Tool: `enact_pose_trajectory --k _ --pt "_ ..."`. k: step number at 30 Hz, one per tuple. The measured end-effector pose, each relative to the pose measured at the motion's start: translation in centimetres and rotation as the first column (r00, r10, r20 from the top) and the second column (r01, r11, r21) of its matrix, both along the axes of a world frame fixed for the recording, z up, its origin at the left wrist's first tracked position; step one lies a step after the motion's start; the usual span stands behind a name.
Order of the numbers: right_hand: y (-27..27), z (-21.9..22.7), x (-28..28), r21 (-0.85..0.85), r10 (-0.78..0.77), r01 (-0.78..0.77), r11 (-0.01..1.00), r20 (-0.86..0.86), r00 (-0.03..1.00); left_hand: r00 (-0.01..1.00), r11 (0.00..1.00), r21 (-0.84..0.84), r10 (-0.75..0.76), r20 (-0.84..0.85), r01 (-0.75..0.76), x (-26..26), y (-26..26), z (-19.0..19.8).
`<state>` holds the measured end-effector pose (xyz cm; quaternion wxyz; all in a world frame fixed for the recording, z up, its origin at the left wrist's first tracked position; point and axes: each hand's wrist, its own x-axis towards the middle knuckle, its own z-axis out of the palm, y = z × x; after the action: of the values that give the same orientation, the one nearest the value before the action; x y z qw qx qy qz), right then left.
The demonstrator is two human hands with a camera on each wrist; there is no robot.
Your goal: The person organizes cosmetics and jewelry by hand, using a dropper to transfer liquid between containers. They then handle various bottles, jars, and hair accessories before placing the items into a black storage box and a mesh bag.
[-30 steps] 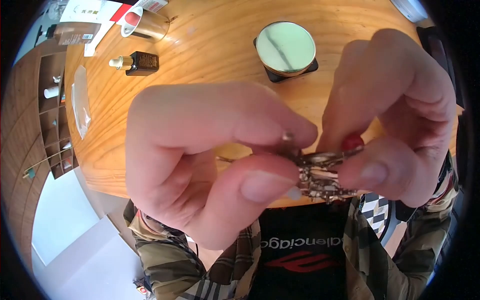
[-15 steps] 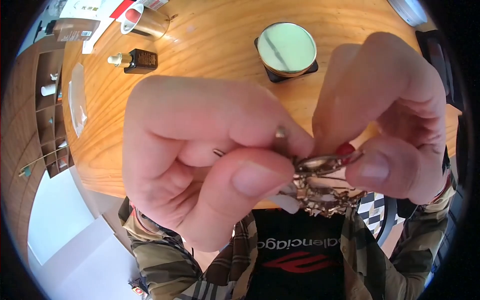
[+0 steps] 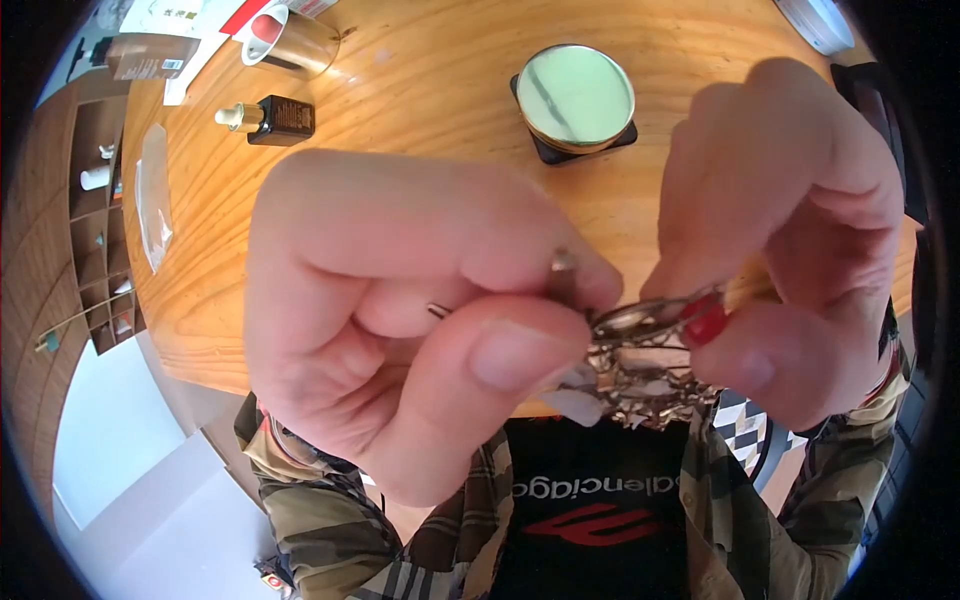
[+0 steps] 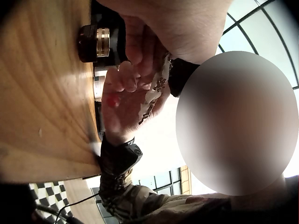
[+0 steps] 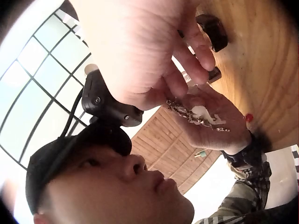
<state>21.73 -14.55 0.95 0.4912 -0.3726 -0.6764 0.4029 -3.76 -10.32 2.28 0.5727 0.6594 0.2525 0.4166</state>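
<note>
The left hand (image 3: 430,370) pinches a gold-coloured openwork metal ornament (image 3: 655,380) between thumb and bent index finger. A whitish petal-like piece (image 3: 575,405) shows below that thumb, and a thin metal end pokes out behind it. At the ornament's right end, the right hand (image 3: 770,180) holds a glossy red bead (image 3: 706,320) between thumb and index finger. The fingers partly hide the bead and metal. Both wrist views show the ornament (image 4: 154,93) (image 5: 198,115) edge-on between the hands, with pale pieces along it.
On the wooden table (image 3: 420,110) are a round tin with a pale green top (image 3: 575,95) on a black base, a dark dropper bottle (image 3: 285,120), a cup holding something red (image 3: 310,48), and a clear plastic wrapper (image 3: 154,205). Dark items lie at the right edge.
The ornament has tipped, showing more of its openwork and pale petal than one second ago. The right fingertips have shifted round the red bead, which shows more fully now.
</note>
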Motion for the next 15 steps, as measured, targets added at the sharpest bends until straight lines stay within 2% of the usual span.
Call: enact_pose_trajectory --k 2,4,5,7,8,10,14,15 --pt "0.0 0.1 0.1 0.005 0.022 -0.023 1.0 0.068 0.997 1.0 1.0 0.003 -0.01 0.001 0.01 0.0 0.6 0.1" --pt "0.1 -0.6 -0.4 0.208 -0.062 0.059 0.976 0.007 0.998 1.0 1.0 0.004 -0.017 0.001 0.017 -0.1 0.1 0.2" --pt "0.2 -0.9 -0.2 0.206 -0.061 0.058 0.977 0.007 0.998 1.0 1.0 0.003 -0.021 0.001 0.021 0.2 0.7 0.1" --pt "0.6 -1.3 0.4 0.199 0.076 -0.062 0.978 -0.062 0.995 1.0 1.0 0.003 -0.031 0.0 0.031 0.2 0.6 0.1" --pt "0.7 -0.9 0.3 0.199 0.074 -0.061 0.978 -0.062 0.995 0.999 0.999 0.003 -0.037 0.0 0.037 0.5 0.9 0.0" --pt "1.2 0.4 0.0 0.323 0.008 -0.086 0.943 0.235 0.972 0.999 0.999 0.004 -0.046 -0.001 0.046 0.8 0.6 0.1" --pt "1.3 0.1 0.1 0.279 0.036 -0.085 0.956 0.173 0.984 0.998 0.998 0.009 -0.061 0.001 0.061 0.3 1.0 0.3" --pt "1.5 0.1 0.3 0.22 0.118 -0.151 0.964 0.154 0.981 0.998 0.998 0.008 -0.067 0.001 0.067 0.3 0.4 0.4"
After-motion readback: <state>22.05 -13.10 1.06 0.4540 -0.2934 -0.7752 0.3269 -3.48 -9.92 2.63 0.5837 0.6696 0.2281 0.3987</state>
